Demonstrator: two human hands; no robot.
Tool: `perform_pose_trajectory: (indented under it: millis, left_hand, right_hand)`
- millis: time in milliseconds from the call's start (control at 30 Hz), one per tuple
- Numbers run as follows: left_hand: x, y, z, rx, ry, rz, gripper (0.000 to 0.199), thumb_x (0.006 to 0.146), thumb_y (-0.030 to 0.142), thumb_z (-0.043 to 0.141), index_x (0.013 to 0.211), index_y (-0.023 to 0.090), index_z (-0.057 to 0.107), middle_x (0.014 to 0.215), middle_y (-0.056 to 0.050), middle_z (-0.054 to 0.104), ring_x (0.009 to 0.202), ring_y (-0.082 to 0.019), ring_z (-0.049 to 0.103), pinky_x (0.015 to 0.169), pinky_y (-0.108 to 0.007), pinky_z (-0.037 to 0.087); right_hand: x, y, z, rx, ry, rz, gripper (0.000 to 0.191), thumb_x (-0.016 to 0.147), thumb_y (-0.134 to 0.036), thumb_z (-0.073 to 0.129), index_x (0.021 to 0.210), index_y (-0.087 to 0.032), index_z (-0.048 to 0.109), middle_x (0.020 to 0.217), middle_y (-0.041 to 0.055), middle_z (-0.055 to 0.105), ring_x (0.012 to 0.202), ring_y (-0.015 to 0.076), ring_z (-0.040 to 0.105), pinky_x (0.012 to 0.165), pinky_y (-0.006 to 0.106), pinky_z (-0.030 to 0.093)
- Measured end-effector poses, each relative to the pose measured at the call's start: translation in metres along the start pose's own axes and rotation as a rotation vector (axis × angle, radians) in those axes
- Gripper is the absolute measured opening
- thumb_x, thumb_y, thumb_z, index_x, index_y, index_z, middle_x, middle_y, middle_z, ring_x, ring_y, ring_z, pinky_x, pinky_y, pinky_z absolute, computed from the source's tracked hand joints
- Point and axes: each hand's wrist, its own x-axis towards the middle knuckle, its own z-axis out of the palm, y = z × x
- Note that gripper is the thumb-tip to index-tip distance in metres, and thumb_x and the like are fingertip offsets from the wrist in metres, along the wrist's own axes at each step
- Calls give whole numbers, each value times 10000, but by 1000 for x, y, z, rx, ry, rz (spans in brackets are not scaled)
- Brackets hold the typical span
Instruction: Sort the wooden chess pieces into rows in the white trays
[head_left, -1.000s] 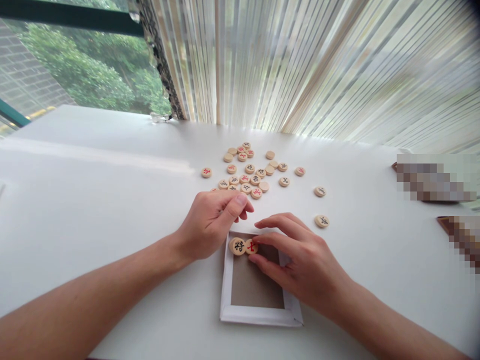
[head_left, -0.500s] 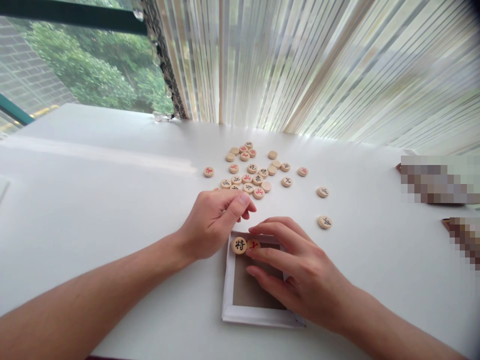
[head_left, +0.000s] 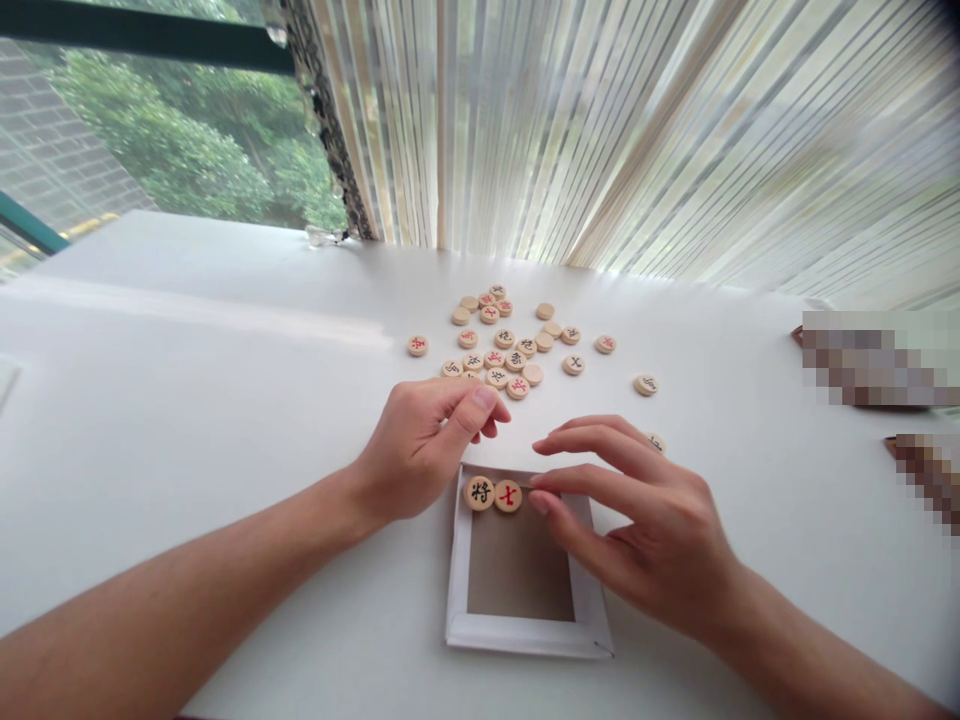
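Note:
A shallow white box (head_left: 525,634) with a grey-brown floor lies near the table's front. In its back left corner are a round wooden piece with a black character (head_left: 480,492) and, beside it, one with a red character (head_left: 508,496). My right hand (head_left: 637,510) hovers over the box's right side, fingers apart and holding nothing. Behind the box's left corner, my left hand (head_left: 435,440) is loosely curled; whatever its fingers may hold is hidden. Just beyond it lies a scattered group of wooden pieces (head_left: 515,361), some with red or black characters, some blank.
On the white table (head_left: 225,400), one piece (head_left: 646,385) lies off to the right and another (head_left: 656,442) is partly behind my right hand. A striped curtain (head_left: 510,130) and a window border the far edge. Blurred brown objects (head_left: 862,370) stand at the right.
My right hand has moved right, away from the red-character piece, which now shows fully in the box. It now partly covers the near right piece. My left hand has barely moved.

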Motion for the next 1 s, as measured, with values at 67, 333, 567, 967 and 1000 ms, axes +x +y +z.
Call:
perform_pose_trajectory:
  millis: [67, 333, 567, 967, 1000]
  left_hand:
    - [0, 0, -1, -5, 6, 3, 417, 1074, 309, 462, 860, 129, 772, 741, -37, 729, 702, -143, 678, 666, -262, 538]
    - [4, -4, -7, -14, 91, 12, 396, 1067, 313, 496, 866, 129, 784, 733, -39, 745, 675, -139, 668, 646, -254, 552]
    - [10, -3, -12, 160, 135, 12, 336, 1014, 289, 569, 778, 152, 765, 660, -2, 729, 618, -118, 648, 614, -231, 500]
    - [14, -7, -18, 266, 169, -3, 331, 966, 306, 586, 708, 161, 734, 587, 6, 685, 513, -114, 548, 497, -241, 402]
    - [15, -7, -19, 265, 178, -5, 339, 962, 308, 585, 689, 163, 725, 589, 4, 683, 506, -111, 542, 493, -240, 396]
  right_hand:
    - [2, 6, -4, -38, 55, 33, 100, 935, -87, 718, 886, -165, 757, 1020, 117, 753, 987, 223, 690, 865, 350, 577]
    - [3, 23, -7, -22, 166, 192, 148, 945, -142, 718, 806, -191, 725, 933, 77, 763, 846, 178, 720, 761, 298, 561]
    - [1, 24, -3, 15, 132, 201, 150, 952, -148, 706, 814, -205, 717, 942, 71, 759, 872, 196, 723, 770, 314, 571]
    - [2, 25, -4, 32, 127, 205, 161, 957, -143, 705, 805, -197, 710, 897, 64, 762, 841, 179, 706, 748, 301, 568]
    - [2, 25, -3, 30, 128, 205, 163, 957, -143, 705, 803, -197, 710, 893, 63, 763, 836, 177, 705, 743, 299, 566]
